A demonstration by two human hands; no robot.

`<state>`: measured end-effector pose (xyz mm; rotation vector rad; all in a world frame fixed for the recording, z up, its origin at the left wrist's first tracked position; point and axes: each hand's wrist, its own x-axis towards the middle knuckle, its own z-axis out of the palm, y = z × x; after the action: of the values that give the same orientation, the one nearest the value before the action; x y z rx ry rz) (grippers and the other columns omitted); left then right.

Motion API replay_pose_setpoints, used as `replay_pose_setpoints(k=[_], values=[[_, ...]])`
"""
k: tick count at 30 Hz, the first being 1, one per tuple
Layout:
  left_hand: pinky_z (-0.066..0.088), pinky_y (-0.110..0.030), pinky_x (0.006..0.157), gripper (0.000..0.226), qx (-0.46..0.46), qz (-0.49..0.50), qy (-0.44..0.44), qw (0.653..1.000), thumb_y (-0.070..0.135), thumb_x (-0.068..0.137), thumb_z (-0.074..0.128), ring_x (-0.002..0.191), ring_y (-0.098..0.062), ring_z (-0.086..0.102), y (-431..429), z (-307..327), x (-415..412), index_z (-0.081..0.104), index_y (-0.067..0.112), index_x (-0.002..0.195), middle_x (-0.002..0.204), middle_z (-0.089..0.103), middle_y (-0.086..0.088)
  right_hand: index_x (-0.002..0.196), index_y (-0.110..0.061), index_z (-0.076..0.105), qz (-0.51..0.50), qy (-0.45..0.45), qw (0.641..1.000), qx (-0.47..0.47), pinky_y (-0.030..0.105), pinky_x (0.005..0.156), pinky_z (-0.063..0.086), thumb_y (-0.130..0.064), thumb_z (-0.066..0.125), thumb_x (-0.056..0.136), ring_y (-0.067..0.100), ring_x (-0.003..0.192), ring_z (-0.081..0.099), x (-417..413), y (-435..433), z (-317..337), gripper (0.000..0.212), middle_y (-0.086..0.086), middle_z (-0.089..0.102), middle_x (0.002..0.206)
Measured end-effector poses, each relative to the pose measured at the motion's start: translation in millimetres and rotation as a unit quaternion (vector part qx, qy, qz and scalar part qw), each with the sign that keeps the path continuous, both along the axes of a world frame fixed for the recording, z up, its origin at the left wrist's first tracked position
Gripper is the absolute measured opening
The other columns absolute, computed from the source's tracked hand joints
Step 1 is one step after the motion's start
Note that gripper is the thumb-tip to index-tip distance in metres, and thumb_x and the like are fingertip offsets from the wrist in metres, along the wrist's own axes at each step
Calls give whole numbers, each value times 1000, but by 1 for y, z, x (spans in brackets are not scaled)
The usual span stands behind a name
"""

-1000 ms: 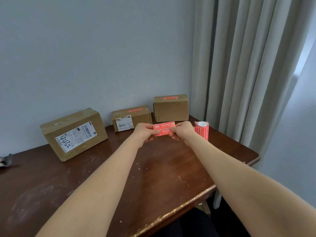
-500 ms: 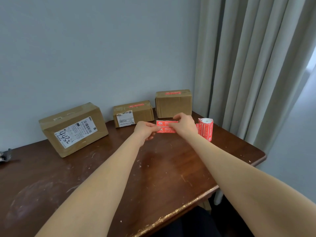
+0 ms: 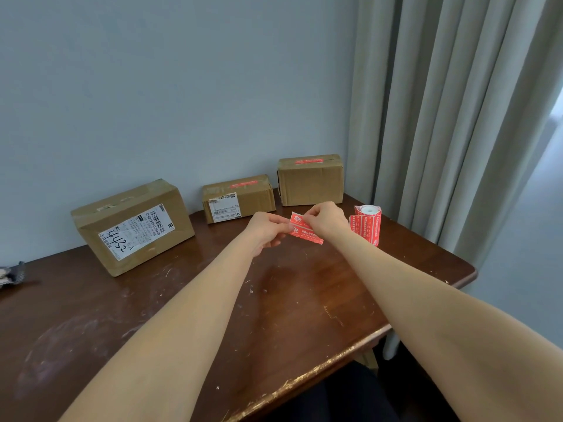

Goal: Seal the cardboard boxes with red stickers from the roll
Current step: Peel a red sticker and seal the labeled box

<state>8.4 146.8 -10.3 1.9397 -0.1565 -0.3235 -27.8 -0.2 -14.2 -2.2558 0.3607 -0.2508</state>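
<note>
Over the middle of the table both hands hold a red sticker (image 3: pixel 305 231) with white print. My left hand (image 3: pixel 265 231) pinches its left end. My right hand (image 3: pixel 326 220) pinches the upper layer near the top left corner, which has lifted off the lower strip. The red sticker roll (image 3: pixel 367 223) stands upright just right of my right hand. Three cardboard boxes line the wall: a large box (image 3: pixel 131 226) with a white label on the left, a middle box (image 3: pixel 239 197) and a right box (image 3: pixel 310 181), the last two with red stickers on top.
The dark wooden table (image 3: pixel 182 315) is scratched, with a worn front edge. A grey curtain (image 3: pixel 441 117) hangs at the right, close to the roll. A small dark object (image 3: pixel 12 274) lies at the table's far left edge.
The sticker was held flat between both hands. My right hand has moved left along it and now lifts the top layer off at the left end; the strip tilts down to the right.
</note>
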Motion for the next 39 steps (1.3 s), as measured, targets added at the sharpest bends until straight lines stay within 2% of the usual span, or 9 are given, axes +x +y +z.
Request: replay_pose_setpoints(k=[4,7,12,16,21,24,28,33,39], values=[[49,-22,61,11,-17,4,6,1000,9,84,70,66,-8,56,-2,0,-1,71,12,94,79,67,-2,116,-15,67,0,-3,1000,-1,30,73,52,-31,57,95,18,90,63,1,-2,0,28,7,66,112],[47,-21,58,12,-21,14,6,1000,10,83,71,64,-8,55,-3,-2,-1,71,10,95,77,66,-2,118,-18,64,-11,-18,1000,-18,30,75,52,-29,63,92,18,97,62,0,-3,0,28,5,64,116],[45,-21,56,14,-39,26,2,999,10,81,73,60,-7,54,-7,-2,-2,72,7,94,73,65,-2,101,-24,70,-7,-63,995,-78,29,71,51,-33,68,87,15,92,61,-6,-2,1,17,0,64,112],[45,-22,56,15,-43,13,3,999,11,79,75,59,-8,53,-11,1,-4,72,7,93,72,65,-2,98,-23,75,21,-62,993,-99,26,64,48,-33,65,89,13,86,61,-8,-2,2,16,-2,68,106],[46,-21,58,12,-39,2,1,999,10,82,73,61,-7,54,-13,4,-6,72,9,94,73,66,-1,99,-22,75,28,-52,994,-96,31,73,57,-32,65,90,14,86,64,-7,-2,2,17,0,71,102],[47,-21,60,8,-36,-4,-1,999,9,83,72,62,-7,56,-13,6,-6,72,13,89,74,67,-1,101,-21,75,34,-51,993,-96,29,71,56,-33,65,90,15,87,64,-9,-4,3,20,1,71,103],[47,-21,61,12,-35,-6,-5,999,8,82,72,64,-7,56,-14,7,-6,73,11,94,74,67,0,103,-20,75,40,-54,993,-98,29,72,56,-33,63,91,15,88,65,-10,-7,4,21,2,71,104],[47,-22,62,8,-38,-5,-5,999,8,82,72,63,-7,55,-16,8,-7,72,14,86,75,67,-1,104,-21,74,40,-50,993,-103,30,72,58,-36,62,91,15,87,65,-11,-6,5,23,2,71,103],[46,-22,60,11,-36,2,-5,999,9,83,72,63,-8,55,-17,7,-5,74,11,93,77,69,-2,101,-24,74,28,-43,993,-105,36,75,59,-37,59,92,16,85,65,-11,-5,6,21,1,71,101]])
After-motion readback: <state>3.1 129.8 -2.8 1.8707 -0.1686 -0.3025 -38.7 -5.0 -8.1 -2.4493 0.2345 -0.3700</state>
